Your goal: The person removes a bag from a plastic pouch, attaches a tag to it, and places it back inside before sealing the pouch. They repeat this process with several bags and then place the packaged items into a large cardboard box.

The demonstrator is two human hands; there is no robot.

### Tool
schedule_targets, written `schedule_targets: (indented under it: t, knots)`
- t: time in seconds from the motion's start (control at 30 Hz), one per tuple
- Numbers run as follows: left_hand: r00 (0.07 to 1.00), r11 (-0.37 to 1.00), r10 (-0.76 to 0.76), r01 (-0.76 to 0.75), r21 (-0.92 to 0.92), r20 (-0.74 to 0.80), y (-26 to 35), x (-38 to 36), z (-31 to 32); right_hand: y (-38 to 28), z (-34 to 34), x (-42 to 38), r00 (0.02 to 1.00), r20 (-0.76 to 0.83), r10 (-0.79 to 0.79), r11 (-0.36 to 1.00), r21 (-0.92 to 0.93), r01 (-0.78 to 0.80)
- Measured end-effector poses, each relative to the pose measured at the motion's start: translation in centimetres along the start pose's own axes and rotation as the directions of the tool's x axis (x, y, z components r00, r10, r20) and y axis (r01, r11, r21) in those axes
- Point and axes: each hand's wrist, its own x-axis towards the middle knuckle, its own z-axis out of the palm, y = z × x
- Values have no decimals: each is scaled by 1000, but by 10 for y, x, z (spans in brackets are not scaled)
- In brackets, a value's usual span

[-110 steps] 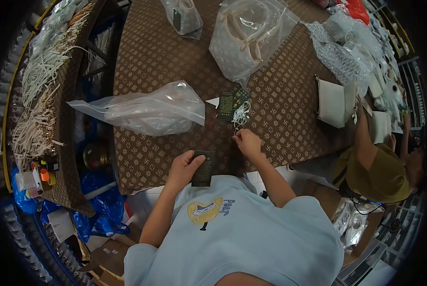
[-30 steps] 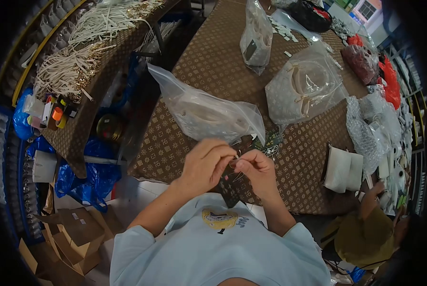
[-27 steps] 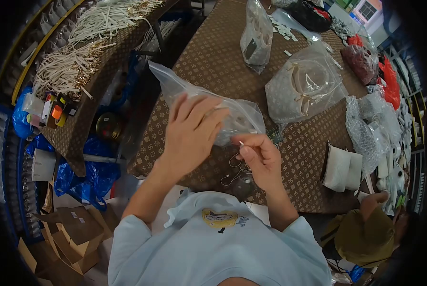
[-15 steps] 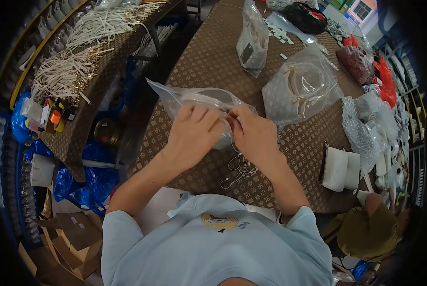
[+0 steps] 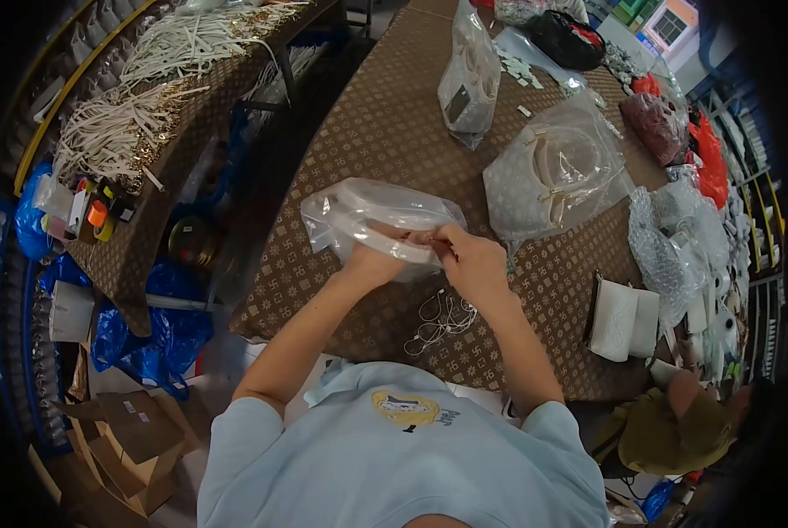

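Note:
A clear plastic bag with a pale handbag inside lies on the patterned table in front of me. My left hand reaches into it, under a pale strap; its bent fingers show partly through the plastic and meet the right fingertips. What they pinch is hidden. My right hand is closed, thumb and fingers pinching the bag's right edge. Just below the hands is a tangle of thin white strings.
Two plastic-wrapped handbags, one upright and one wider, stand beyond. Bubble wrap and a white pouch lie to the right. A side table on the left carries piled straps. Another person's olive clothing shows at lower right.
My left hand has gone from above the plastic bag to inside it, under the strap. The bag's raised left corner has dropped, and my right hand is slightly lower.

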Motion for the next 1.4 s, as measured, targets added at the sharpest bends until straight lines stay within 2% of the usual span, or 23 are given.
schedule_targets:
  t: [0.03, 0.07, 0.17, 0.23, 0.37, 0.47, 0.5, 0.53, 0.63, 0.67, 0.73, 0.8, 0.87, 0.9, 0.93, 0.97, 1.1, 1.13, 1.17, 1.27, 1.3, 1.33, 1.4]
  knots:
    - [999, 954, -36, 23, 300, 39, 0, 4, -5, 1, 4, -4, 996, 54, 66, 996, -56, -63]
    - [998, 953, -43, 27, 302, 47, -2, 7, -7, 1, 8, -5, 996, 56, 76, 996, -51, -73]
    - [988, 988, 75, -92, 120, 138, -6, 18, -11, 8, 18, 5, 999, -21, 49, 998, -49, -50]
    - [994, 972, -35, 59, -229, 108, -9, 19, -11, 15, 26, 6, 993, -120, -18, 988, 153, 37]
    - [994, 984, -81, 91, -155, 70, -16, 14, -9, 18, 28, 4, 996, -92, 8, 983, 184, 9]
    - [996, 996, -89, 89, -7, 22, -15, 9, -8, 18, 23, 3, 998, -66, -18, 980, 199, 31]
    - [998, 940, 58, -42, 339, -39, 0, -1, -11, 13, 15, -1, 988, -120, -100, 981, 153, 118]
    - [975, 749, 218, -136, 648, -46, 16, -10, -14, 9, 6, -3, 968, -171, -186, 974, 102, 205]
    - [986, 723, 150, -60, 688, -72, 55, -41, -24, -3, -31, -22, 957, -187, -222, 933, 245, 264]
    - [987, 725, 141, -50, 687, -78, 53, -50, -20, -8, -35, -27, 958, -178, -222, 932, 250, 263]
    - [989, 765, 130, -58, 642, -65, 45, -64, -12, -21, -38, -32, 946, 82, -313, 751, 631, 194]
    - [985, 824, 146, -71, 562, -90, 28, -70, -4, -32, -30, -26, 931, 107, -350, 798, 554, 236]
    - [980, 877, 160, -86, 473, -118, 28, -70, 0, -23, -11, -17, 917, -37, -398, 884, 250, 394]
    - [990, 949, 50, -6, 314, -132, 37, -70, 0, -18, -9, -13, 914, -35, -404, 883, 247, 399]
    - [989, 986, -64, 83, 143, -131, 41, -71, 1, -10, -10, -10, 912, 33, -409, 878, 288, 383]
    - [987, 987, -68, 88, 136, -144, 41, -69, 2, -4, -10, -8, 903, 106, -416, 872, 328, 363]
    - [974, 970, -146, 107, -217, -171, 40, -66, 12, 8, -2, -3, 917, 29, -397, 800, 502, 330]
    - [966, 933, -191, 123, -339, -175, 41, -66, 15, 9, -2, -5, 946, 128, -298, 775, 611, 161]
    - [965, 932, -190, 119, -342, -182, 40, -67, 18, 10, -3, -5, 949, 239, -204, 723, 691, -19]
    - [954, 941, -180, 96, -324, -239, 35, -79, 33, 13, -4, -4, 957, 187, -222, 650, 760, 2]
    - [955, 989, -113, 83, -121, -275, 35, -86, 41, 16, -6, -3, 956, 189, -223, 653, 757, 2]
    - [954, 994, -39, 68, 89, -296, 34, -91, 48, 22, -7, -2, 950, 262, -172, 572, 812, -120]
    - [960, 991, -43, 76, 109, -277, 25, -86, 65, 23, -7, 1, 933, 334, -134, 475, 848, -236]
